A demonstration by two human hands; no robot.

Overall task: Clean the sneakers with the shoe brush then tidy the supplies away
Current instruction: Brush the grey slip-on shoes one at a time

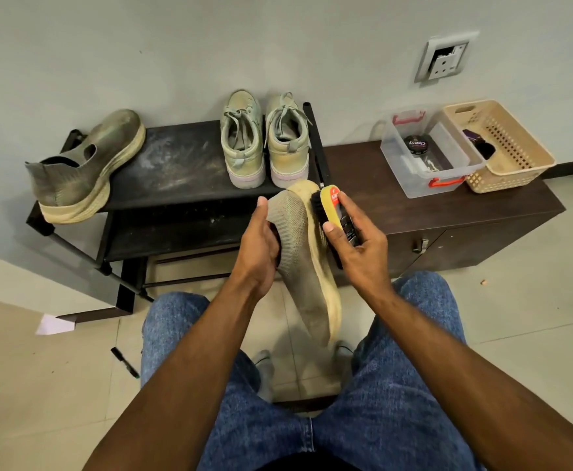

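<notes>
Over lap, left hand (256, 246) holds sneaker (303, 253) — right hand (359, 246) presses brush (329, 212)

Two bare forearms reach forward over denim-clad knees; the left hand (257, 244) and right hand (359, 246) each curl in a grip.

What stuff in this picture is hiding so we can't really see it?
Head view, the only one:
- Inside of the held sneaker: the left hand covers its opening.
- Most of the brush bristles: pressed against the sole, behind the right hand.
- Dark items in the basket: half hidden by its wall.
- White things beside the polish tin in the clear box: too blurred to name.
- Lower rack shelves: in shadow.
</notes>
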